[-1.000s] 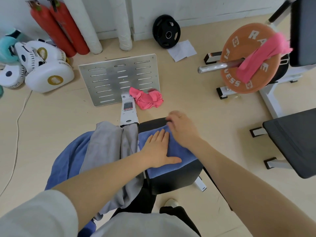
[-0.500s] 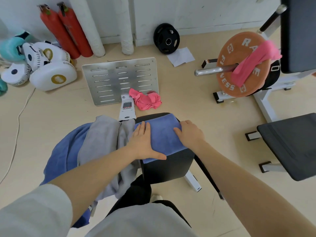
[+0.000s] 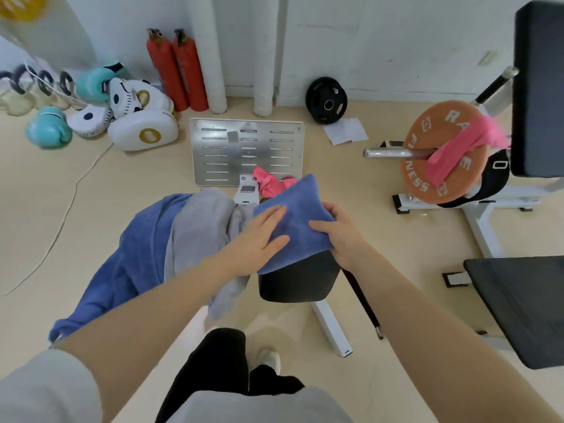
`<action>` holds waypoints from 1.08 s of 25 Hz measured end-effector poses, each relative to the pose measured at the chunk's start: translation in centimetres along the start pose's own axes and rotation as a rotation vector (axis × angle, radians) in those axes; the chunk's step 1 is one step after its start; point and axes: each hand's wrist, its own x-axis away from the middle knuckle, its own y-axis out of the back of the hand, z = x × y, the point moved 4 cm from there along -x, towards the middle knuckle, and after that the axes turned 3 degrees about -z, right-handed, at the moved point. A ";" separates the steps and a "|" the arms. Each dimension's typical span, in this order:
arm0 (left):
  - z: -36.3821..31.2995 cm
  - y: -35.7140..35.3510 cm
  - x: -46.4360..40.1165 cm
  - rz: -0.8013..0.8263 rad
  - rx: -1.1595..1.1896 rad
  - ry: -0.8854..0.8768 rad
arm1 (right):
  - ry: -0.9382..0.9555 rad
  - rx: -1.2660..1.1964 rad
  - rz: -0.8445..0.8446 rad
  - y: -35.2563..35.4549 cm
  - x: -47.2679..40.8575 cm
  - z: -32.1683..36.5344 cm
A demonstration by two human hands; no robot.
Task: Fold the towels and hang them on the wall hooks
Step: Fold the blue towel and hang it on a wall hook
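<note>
A small folded blue towel point(image 3: 300, 215) is tilted up over the black seat pad point(image 3: 299, 280), its far end raised. My left hand point(image 3: 259, 236) lies flat on top of its left part with straight fingers. My right hand point(image 3: 338, 232) grips its right edge, fingers curled underneath. A grey towel point(image 3: 198, 233) and a larger blue towel point(image 3: 122, 257) hang crumpled over the bench to the left. One pink towel point(image 3: 271, 184) lies on the floor behind the seat. Another pink towel point(image 3: 457, 151) hangs over the orange weight plate point(image 3: 424, 175). No wall hooks are in view.
A slotted metal plate point(image 3: 247, 151) lies on the floor ahead. Two red extinguishers point(image 3: 177, 68), white pipes and a black weight disc point(image 3: 326, 100) stand by the wall. Boxing pads and gloves point(image 3: 131, 114) lie far left. A black bench point(image 3: 525, 306) is at right.
The folded blue towel lay flat on the seat pad under both hands; now its far end is lifted off the pad and my right hand has closed on its right edge.
</note>
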 end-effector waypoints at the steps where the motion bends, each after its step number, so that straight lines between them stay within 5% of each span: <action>1: -0.8 1.6 0.9 -0.072 0.009 -0.064 | 0.049 0.063 0.068 -1.1 0.6 0.9; 5: -1.9 6.4 3.5 -0.213 -0.179 -0.201 | 0.196 0.310 0.353 -6.9 3.0 4.4; 10: 1.8 11.4 7.2 -0.241 -0.085 -0.133 | 0.065 0.120 0.528 -14.4 4.0 6.5; 18: 14.9 24.0 15.5 -0.246 0.052 -0.122 | 0.145 -0.101 0.609 -35.1 6.0 7.4; 27: 31.1 38.1 20.9 -0.160 0.164 -0.064 | 0.218 -0.006 0.395 -55.2 5.4 6.7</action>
